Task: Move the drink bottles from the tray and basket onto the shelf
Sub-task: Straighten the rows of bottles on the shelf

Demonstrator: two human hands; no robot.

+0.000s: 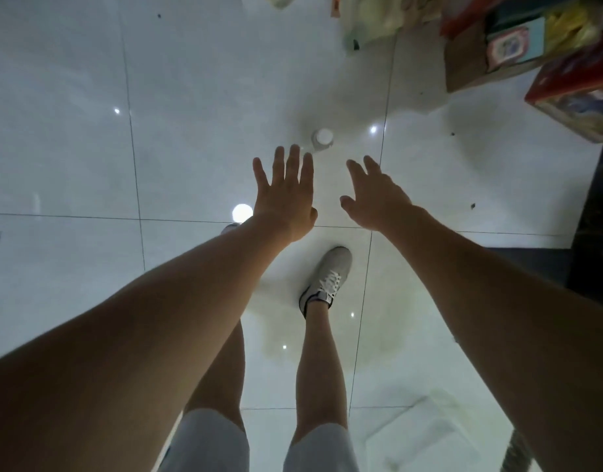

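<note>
Bottles: one drink bottle (322, 139) is seen, clear-bodied with a white cap, standing upright on the floor (89, 131).
Bottle position: it is seen from above, just past the fingertips of the left hand; whether it is touched cannot be told.
Hands: two are counted, both stretched forward and down over the tiles.
Left hand (286, 195): the fingers are held straight and spread, and nothing is held.
Right hand (378, 199): the fingers are loosely extended, nothing is gripped, and it is kept apart from the left hand and from the bottle.
Containers: one cardboard box (463, 63) is set on the floor at the upper right; several coloured packs (511, 42) are stacked in it, too blurred to be counted.
Other goods: one red carton (572, 93) is placed just beside the box, and one pale plastic bag (371, 18) lies near the top edge.
Shoes: one white laced shoe (327, 277) is shown in full; a second is mostly hidden behind the left forearm.
Clothing: light shorts (204, 444) are worn.
</note>
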